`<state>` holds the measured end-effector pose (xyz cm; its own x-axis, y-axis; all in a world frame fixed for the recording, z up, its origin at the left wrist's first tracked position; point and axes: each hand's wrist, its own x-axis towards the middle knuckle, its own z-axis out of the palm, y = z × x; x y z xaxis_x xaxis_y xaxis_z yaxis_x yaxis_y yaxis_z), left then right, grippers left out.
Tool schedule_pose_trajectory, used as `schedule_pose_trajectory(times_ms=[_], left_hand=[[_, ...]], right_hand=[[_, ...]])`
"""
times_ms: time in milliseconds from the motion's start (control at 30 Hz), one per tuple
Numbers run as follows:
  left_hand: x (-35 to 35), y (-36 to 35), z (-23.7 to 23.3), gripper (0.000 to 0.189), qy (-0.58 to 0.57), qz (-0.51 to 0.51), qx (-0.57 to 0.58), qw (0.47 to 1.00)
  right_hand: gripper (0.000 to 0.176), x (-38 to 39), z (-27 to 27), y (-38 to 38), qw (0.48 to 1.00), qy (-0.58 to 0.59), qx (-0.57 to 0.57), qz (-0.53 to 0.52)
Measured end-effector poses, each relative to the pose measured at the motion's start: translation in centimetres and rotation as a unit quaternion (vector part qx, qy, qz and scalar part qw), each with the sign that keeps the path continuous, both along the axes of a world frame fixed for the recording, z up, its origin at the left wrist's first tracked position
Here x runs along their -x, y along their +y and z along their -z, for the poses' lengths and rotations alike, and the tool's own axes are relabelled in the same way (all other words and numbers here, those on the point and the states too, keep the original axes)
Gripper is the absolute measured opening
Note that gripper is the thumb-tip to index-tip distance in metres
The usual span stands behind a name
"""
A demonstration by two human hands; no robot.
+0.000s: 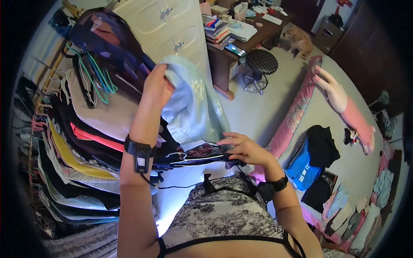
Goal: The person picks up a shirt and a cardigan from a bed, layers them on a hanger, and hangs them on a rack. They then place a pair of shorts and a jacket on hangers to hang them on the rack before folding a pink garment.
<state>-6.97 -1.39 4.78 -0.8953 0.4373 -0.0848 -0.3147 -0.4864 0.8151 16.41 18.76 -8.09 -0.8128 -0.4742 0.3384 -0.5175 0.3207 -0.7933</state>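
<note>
My left hand is raised and closed on the upper edge of a light blue garment with a pale printed or embroidered patch. The garment hangs down from it in loose folds. Lower and to the right, my right hand has its fingers curled at the end of a dark patterned garment on a white hanger. The lower edge of the blue cloth comes down close by those fingertips. Both wrists wear black strapped devices, and a cable runs from the left one.
On the left, a rack of hanging clothes holds several garments and spare green hangers. A bed with folded clothes lies right. Behind are a white cabinet, a cluttered desk, a round stool and a dog.
</note>
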Motion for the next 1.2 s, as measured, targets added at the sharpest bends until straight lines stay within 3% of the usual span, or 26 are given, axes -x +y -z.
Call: schedule_pose_trajectory(times_ms=[100,200,300,400,500,600,733,933,1033,1100,1200], left_hand=[[0.2,0.8,-1.7,0.031,-0.016,-0.016,-0.042,0.999],[0.8,0.7,-3.3,0.03,0.003,-0.039,-0.077,0.996],[2.7,-1.2,-3.2,0.029,0.071,0.21,-0.261,0.94],[2.0,-1.8,-4.4,0.028,0.063,0.139,-0.259,0.954],[1.6,-3.5,-5.2,0.029,0.077,0.158,-0.25,0.952],[-0.3,-4.2,-6.7,0.029,0.054,-0.054,-0.07,0.995],[2.0,-8.1,-4.2,0.029,0.128,-0.117,0.044,0.984],[4.2,-11.4,1.4,0.026,0.177,-0.073,0.19,0.963],[4.1,-11.8,3.9,0.024,0.214,-0.042,0.32,0.922],[3.9,-11.7,5.3,0.022,0.237,-0.008,0.407,0.882],[2.3,-11.1,6.5,0.019,0.275,0.063,0.433,0.856]], right_hand=[[0.012,0.0,1.1,-2.0,0.995,0.024,-0.095,0.034],[0.012,0.6,1.1,-3.5,0.995,-0.011,-0.089,0.047],[0.012,1.8,0.3,-4.8,0.993,0.019,-0.103,0.059],[0.013,2.8,-0.7,-5.8,0.987,0.047,-0.132,0.078],[0.014,3.8,-1.5,-5.6,0.979,0.089,-0.135,0.127],[0.014,4.9,-2.5,-3.1,0.975,0.139,-0.093,0.145],[0.019,4.3,-6.1,1.1,0.987,0.12,-0.049,0.092],[0.018,3.2,-10.9,5.7,0.999,0.028,0.029,0.033],[0.019,3.6,-12.2,7.2,0.999,-0.011,0.038,0.037],[0.02,4.1,-12.8,7.4,0.998,0.026,0.042,0.043],[0.021,4.8,-13.9,7.5,0.997,0.043,0.041,0.042]])
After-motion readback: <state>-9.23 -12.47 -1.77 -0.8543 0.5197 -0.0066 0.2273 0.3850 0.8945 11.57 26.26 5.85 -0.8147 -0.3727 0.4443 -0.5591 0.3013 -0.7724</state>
